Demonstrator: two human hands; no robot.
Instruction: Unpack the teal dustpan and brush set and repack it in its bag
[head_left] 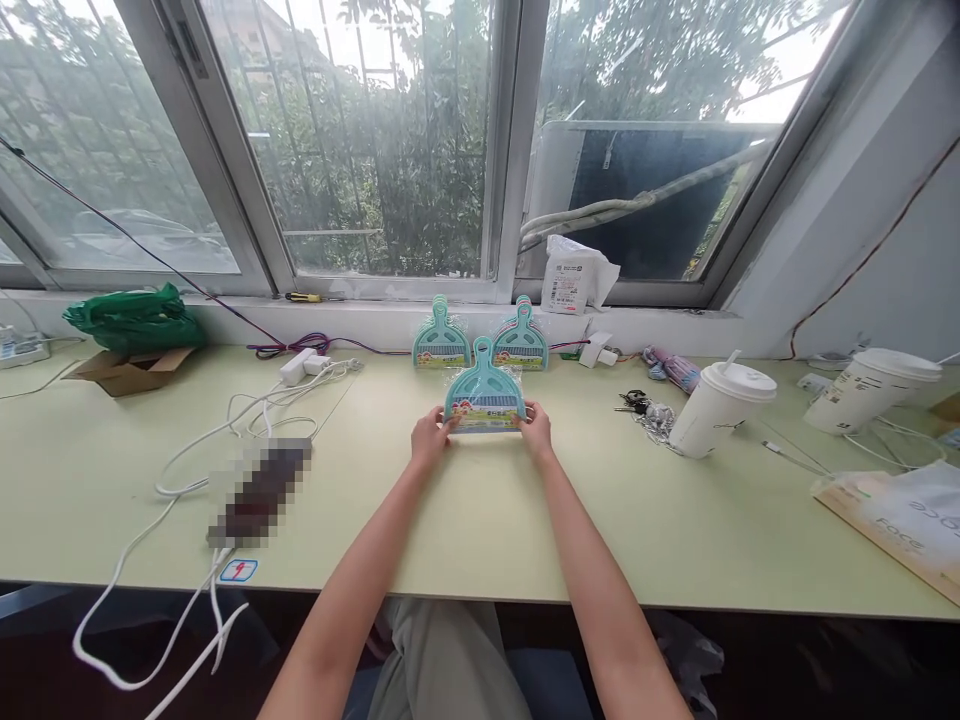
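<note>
A small teal dustpan [484, 385] in clear wrapping, with a colourful printed label across its lower part, stands upright, handle up, over the middle of the table. At its lower left corner my left hand [433, 436] is closed, thumb in front. My right hand [535, 430] grips the opposite corner in the same way. Behind it, against the wall under the window, lean two stacks of similar wrapped dustpans: a left stack [440, 340] and a right stack [523, 338], the latter partly hidden by the held one.
On the left are a blurred-out dark device [262, 490], white cables [169, 490], a white adapter [300, 367] and a green bag [135, 315] on a cardboard box [131, 370]. On the right stand a lidded paper cup [716, 410], keys [652, 415] and a second cup [866, 390].
</note>
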